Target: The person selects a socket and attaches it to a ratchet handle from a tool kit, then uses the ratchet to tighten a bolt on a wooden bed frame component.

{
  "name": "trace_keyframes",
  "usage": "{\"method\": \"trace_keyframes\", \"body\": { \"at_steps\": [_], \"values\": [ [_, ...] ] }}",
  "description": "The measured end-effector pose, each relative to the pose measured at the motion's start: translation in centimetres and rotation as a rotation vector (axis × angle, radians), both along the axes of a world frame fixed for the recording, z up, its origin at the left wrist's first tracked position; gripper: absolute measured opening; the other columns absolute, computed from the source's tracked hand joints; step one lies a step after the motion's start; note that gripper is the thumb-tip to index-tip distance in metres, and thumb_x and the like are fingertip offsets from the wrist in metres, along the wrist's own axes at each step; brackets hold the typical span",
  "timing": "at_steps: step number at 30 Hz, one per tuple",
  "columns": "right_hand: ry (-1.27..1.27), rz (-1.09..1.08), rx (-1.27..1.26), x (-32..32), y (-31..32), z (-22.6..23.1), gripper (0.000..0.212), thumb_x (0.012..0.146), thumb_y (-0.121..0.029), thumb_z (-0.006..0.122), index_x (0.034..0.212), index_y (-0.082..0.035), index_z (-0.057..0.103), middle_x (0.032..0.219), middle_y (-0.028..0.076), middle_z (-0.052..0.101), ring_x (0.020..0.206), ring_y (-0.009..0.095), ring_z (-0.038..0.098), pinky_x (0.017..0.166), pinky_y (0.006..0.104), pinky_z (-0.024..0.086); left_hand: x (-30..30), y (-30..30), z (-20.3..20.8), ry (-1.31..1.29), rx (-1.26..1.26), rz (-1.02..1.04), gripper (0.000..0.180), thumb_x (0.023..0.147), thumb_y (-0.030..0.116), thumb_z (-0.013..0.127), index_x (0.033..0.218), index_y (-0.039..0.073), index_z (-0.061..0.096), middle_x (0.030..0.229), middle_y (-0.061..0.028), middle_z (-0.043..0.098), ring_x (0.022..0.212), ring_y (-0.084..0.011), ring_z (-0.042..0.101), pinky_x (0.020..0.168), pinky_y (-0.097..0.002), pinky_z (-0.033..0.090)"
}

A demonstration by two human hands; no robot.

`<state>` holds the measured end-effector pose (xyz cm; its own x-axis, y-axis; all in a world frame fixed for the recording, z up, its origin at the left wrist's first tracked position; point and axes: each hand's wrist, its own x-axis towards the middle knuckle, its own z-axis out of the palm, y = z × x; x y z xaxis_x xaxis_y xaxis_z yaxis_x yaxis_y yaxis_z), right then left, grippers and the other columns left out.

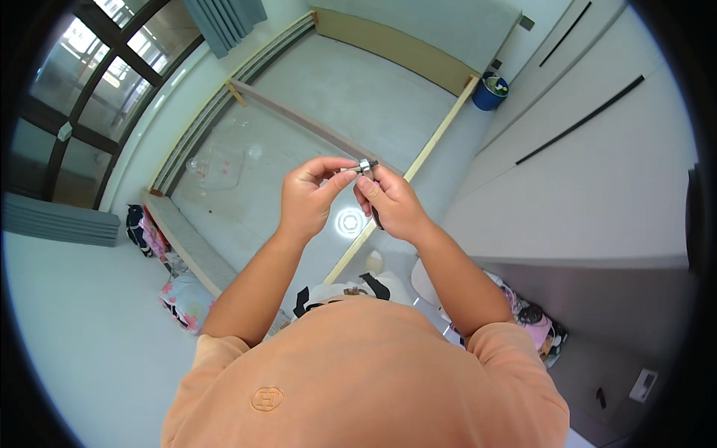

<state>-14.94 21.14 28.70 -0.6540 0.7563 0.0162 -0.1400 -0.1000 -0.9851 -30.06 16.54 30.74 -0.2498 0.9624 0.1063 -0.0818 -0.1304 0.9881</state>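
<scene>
Both my hands meet in front of me above an open bed frame. A small silver cylindrical metal piece with a dark end (364, 166) sits between them. My left hand (310, 190) is closed, its thumb and index finger pinching a thin silver part at the left side of that piece. My right hand (392, 198) is closed around the piece from the right, thumb uppermost. Out of the bottom of my right hand shows a dark, curved handle-like part (377, 218); whether it joins the silver piece is hidden by the fingers.
The bed frame has a pale wooden rail (437, 138), a grey-brown middle beam (299, 119) and a headboard (418, 30). A blue bin (490, 91) stands by the wardrobe (590, 187). Clear plastic (216, 166) lies inside the frame; a flowered bag (187, 302) is at left.
</scene>
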Motion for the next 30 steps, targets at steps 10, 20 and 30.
{"method": "trace_keyframes", "body": {
  "at_steps": [10,20,30],
  "values": [
    [0.219,-0.088,-0.130,1.7,6.3,1.8,0.026,0.095,-0.028,0.049,0.108,-0.006,0.052,0.071,0.001,0.052,0.059,0.009,0.050,0.054,0.0236,0.042,2.4,7.2,3.3,0.313,-0.027,0.028,0.013,0.080,0.005,0.067,0.091,0.000,0.068,0.083,-0.0049,0.067,0.071,-0.0086,0.056,0.068,-0.0234,0.045],
    [0.059,-0.209,0.000,0.5,12.6,0.6,0.030,0.098,-0.028,0.040,0.116,-0.005,0.050,0.067,-0.001,0.045,0.055,0.007,0.042,0.052,0.0225,0.038,1.1,15.3,1.7,0.492,0.108,-0.032,0.012,0.078,0.009,0.067,0.089,0.006,0.071,0.079,-0.0053,0.066,0.069,-0.0118,0.056,0.061,-0.0248,0.042],
    [-0.141,-0.238,0.131,-10.9,23.7,-1.1,0.048,0.100,-0.037,0.025,0.126,-0.001,0.043,0.066,0.001,0.044,0.057,0.010,0.042,0.056,0.0247,0.038,-10.0,27.6,-3.1,0.211,0.034,-0.051,0.010,0.079,0.007,0.067,0.088,0.003,0.069,0.079,-0.0062,0.066,0.072,-0.0104,0.056,0.064,-0.0248,0.044]
  ]
}}
